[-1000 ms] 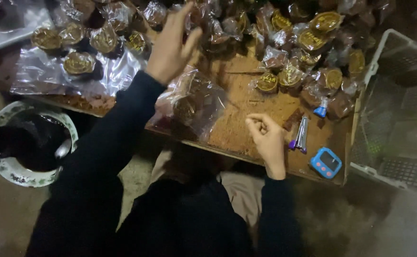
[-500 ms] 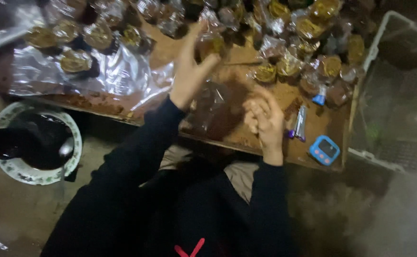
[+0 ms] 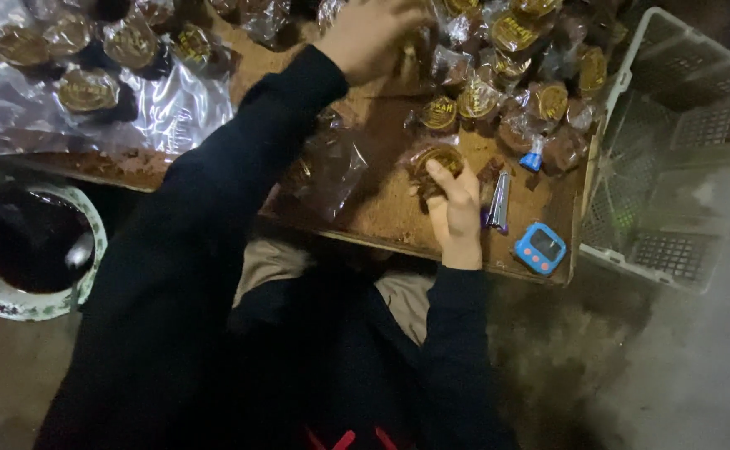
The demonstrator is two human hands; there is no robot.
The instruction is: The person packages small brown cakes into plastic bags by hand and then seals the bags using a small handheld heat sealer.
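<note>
Packing sweets at a low wooden board: many packs lie done, one is in hand.

Judging by how things lie, most of the work looks done: a heap of small round brown sweets in clear wrappers with gold labels [image 3: 498, 75] covers the far side of the brown wooden board [image 3: 381, 212], while empty clear plastic bags [image 3: 331, 167] lie just left of the right hand [image 3: 455, 208], so some remains. That hand is closed around one wrapped round brown sweet with a gold label [image 3: 434, 160], thumb on top, the pack at its fingertips. The left hand [image 3: 373, 33] reaches far ahead, fingers curled down onto the heap; whether it grips a pack I cannot tell. A small blue digital timer [image 3: 540, 247] lies just right of the right hand, beside a white plastic crate [image 3: 673, 158].
</note>
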